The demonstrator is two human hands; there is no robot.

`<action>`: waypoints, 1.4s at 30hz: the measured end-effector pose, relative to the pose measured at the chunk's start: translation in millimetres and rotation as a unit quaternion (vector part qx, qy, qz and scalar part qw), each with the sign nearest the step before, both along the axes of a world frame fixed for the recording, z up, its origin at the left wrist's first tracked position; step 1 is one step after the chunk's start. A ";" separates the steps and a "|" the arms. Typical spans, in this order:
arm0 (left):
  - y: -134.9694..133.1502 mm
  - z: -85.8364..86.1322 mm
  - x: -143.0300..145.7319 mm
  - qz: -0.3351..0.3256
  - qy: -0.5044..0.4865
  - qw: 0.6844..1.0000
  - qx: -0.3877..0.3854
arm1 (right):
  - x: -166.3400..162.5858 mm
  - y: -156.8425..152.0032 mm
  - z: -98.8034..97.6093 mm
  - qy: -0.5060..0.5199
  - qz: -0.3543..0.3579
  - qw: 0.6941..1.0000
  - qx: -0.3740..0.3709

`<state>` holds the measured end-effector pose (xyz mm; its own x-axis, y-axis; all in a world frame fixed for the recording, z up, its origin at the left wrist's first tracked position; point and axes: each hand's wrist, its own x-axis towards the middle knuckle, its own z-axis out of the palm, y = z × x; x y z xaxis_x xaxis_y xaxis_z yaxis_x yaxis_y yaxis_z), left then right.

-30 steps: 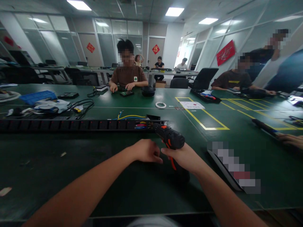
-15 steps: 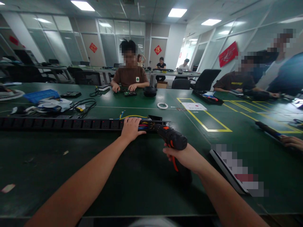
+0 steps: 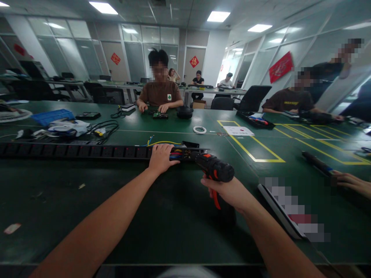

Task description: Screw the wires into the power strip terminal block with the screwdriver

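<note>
A long black power strip (image 3: 106, 151) with a row of sockets lies across the table from the left. My left hand (image 3: 161, 157) grips it near its right end, fingers over the top and thumb along the near side. Just right of the thumb, red and blue wires (image 3: 175, 155) show in the strip's open end. Yellow and blue wires (image 3: 159, 143) lie behind it. A black and orange cordless drill (image 3: 216, 166) is held in my right hand (image 3: 224, 189), its nose pointing left at the open end. Whether the tip touches the strip cannot be made out.
A book-like object (image 3: 279, 210) lies right of my right forearm. Beyond the strip are a white ring of tape (image 3: 199, 130), a paper sheet (image 3: 239, 131) and dark cables (image 3: 108, 129). At far right, a co-worker's hand (image 3: 352, 181) holds a black tool (image 3: 317, 163). Another person (image 3: 160, 94) sits opposite.
The drill and my right hand have shifted slightly right, away from the strip's end. My left hand stays on the strip. The co-worker's hand and black tool have moved left.
</note>
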<state>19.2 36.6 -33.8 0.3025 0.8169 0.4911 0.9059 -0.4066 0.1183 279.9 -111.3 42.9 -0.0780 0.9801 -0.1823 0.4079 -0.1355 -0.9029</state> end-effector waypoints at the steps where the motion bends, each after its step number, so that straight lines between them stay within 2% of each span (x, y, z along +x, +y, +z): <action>1: -0.3 0.2 0.0 -0.001 -0.001 1.000 0.000 | 0.0 0.3 0.1 -0.004 -0.001 1.000 0.000; 13: -0.9 0.1 -1.6 -0.010 -0.007 1.000 0.003 | -1.6 0.0 4.4 -0.007 -0.010 1.000 -0.009; 23: 4.1 -5.7 -2.4 -0.007 -0.001 1.000 0.015 | -0.4 4.0 0.0 -0.024 -0.006 1.000 -0.009; 35: 1.9 -2.9 -1.6 -0.001 -0.002 1.000 0.013 | -1.1 1.8 4.1 -0.005 -0.016 1.000 -0.024; 42: 1.9 -2.8 -2.1 -0.003 -0.001 1.000 0.019 | 1.5 3.0 9.2 0.005 0.016 0.998 -0.052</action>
<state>17.1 38.5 -36.6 0.3074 0.7952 0.5226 0.9030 -0.4170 0.1034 281.4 -108.3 52.1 -0.1118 0.9527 -0.2824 0.4041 -0.2161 -0.8888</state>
